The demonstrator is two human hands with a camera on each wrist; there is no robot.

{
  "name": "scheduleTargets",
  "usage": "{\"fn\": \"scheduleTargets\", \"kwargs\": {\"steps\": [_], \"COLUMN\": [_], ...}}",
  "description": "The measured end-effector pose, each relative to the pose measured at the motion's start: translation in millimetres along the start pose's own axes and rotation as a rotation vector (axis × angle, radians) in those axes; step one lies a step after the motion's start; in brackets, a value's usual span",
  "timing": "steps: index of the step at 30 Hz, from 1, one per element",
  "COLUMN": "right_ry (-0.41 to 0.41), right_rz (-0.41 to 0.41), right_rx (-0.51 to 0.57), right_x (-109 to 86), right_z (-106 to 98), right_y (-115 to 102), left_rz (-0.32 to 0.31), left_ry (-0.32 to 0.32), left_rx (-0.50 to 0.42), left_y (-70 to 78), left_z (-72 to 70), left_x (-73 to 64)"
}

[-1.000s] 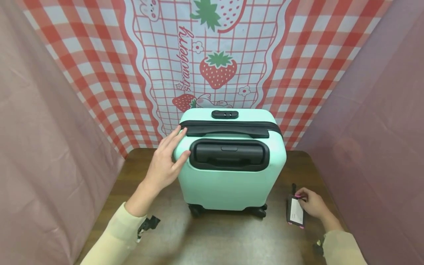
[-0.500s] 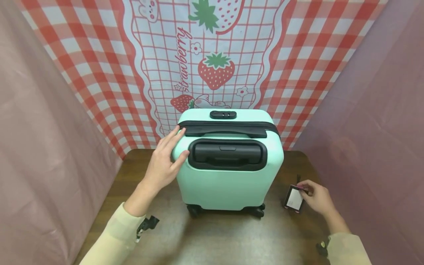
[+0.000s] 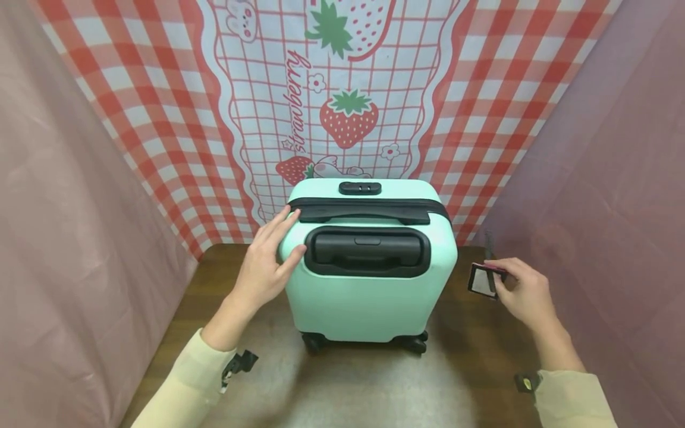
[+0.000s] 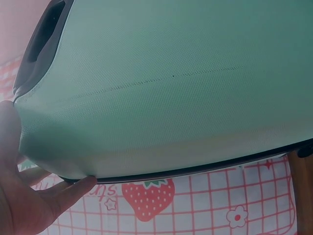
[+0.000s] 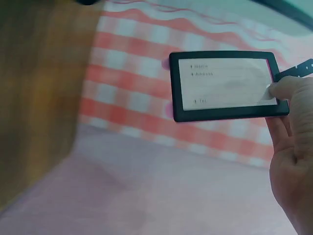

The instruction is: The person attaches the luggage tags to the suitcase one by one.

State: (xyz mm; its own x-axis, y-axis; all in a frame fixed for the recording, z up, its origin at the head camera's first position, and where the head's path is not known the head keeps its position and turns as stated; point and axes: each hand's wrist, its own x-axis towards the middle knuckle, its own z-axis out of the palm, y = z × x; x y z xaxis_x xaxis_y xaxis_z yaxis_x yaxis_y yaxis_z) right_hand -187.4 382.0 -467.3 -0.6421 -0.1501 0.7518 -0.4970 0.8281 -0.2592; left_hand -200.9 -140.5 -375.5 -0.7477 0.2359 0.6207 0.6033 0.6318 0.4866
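Note:
A mint-green suitcase (image 3: 364, 303) stands upright on the table, its black carry handle (image 3: 364, 210) and recessed trolley handle (image 3: 368, 249) facing up. My left hand (image 3: 264, 261) rests with spread, fairly straight fingers on its upper left corner; the left wrist view shows the fingertips (image 4: 88, 181) along the black seam. To the right of the suitcase, my right hand (image 3: 527, 291) pinches a luggage tag (image 3: 483, 282) by its strap end, held in the air. In the right wrist view the black-framed luggage tag (image 5: 225, 88) shows a white card with name and address lines; its perforated strap (image 5: 298, 69) sticks out beyond the thumb.
The brown wooden table (image 3: 214, 309) carries the suitcase. Behind it hangs a red-and-white checked cloth (image 3: 160, 107) with strawberry prints. Pink cloth walls (image 3: 69, 249) close off both sides. Black suitcase wheels (image 3: 414, 343) touch the tabletop.
My right hand has raised the luggage tag up and away from the front of the table, and the tag has tilted. My left hand has stayed on the suitcase corner.

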Motion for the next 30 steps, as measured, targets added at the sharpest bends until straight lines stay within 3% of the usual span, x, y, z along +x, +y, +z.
{"fn": "scheduleTargets", "kwargs": {"steps": [5,13,30], "right_ry": [0.085,0.303,0.483], "right_rz": [-0.102,-0.22,-0.325], "right_rx": [0.007,0.09,0.193], "right_x": [28.2,68.8,102.6], "right_z": [-16,-38,-63], "right_y": [-25,-72,-137], "left_rz": [-0.005,-0.01,-0.007], "left_ry": [-0.004,0.004,0.007], "left_rx": [0.0,-0.005,-0.003], "left_y": [-0.1,0.0,0.9], "left_z": [0.6,0.4,0.0], "left_x": [-0.8,-0.2,0.2]}}
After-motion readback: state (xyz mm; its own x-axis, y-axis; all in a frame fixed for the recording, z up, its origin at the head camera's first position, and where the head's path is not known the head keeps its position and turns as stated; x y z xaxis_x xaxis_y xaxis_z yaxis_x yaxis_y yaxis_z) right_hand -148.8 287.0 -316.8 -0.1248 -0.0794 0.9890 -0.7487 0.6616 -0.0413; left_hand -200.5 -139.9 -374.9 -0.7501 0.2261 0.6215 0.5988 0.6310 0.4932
